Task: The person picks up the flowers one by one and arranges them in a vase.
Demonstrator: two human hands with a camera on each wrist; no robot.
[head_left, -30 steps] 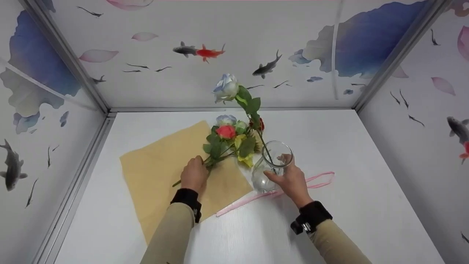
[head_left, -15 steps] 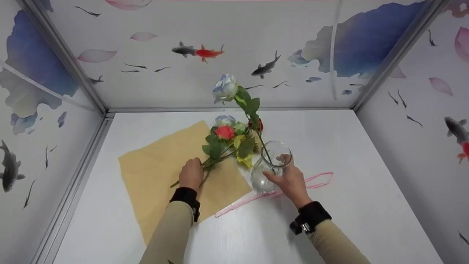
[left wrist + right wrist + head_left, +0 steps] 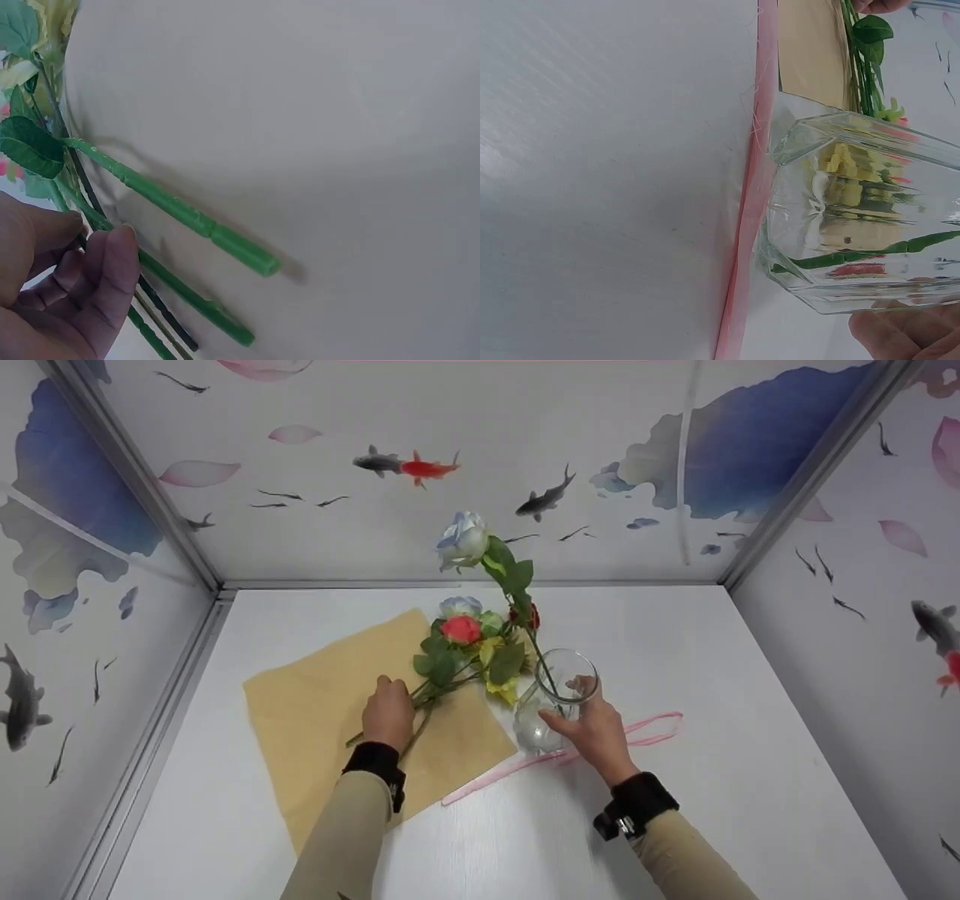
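Observation:
My right hand [image 3: 596, 731] grips a clear glass vase [image 3: 534, 727] from its right side, thumb in front. One tall pale blue rose [image 3: 461, 541] leans out of the vase; its green stem [image 3: 870, 256] reaches down inside the glass. Left of the vase lies a bunch of artificial flowers, with a red rose [image 3: 460, 629], a second pale blue rose [image 3: 460, 607] and yellow petals [image 3: 501, 690]. Over their stems [image 3: 199, 304] is my left hand [image 3: 388, 716], thumb and fingers pinching a stem among them. Its fingers partly hide which stem that is.
Brown wrapping paper [image 3: 315, 735] is spread under the stems on the white table [image 3: 712, 675]. A pink ribbon [image 3: 487, 781] runs by the vase base and loops out to the right. Printed panels [image 3: 480, 405] close off the back and both sides.
My left hand has shifted a little left and away along the stems, and the end of one stem now shows below it. The right hand and the vase stay put.

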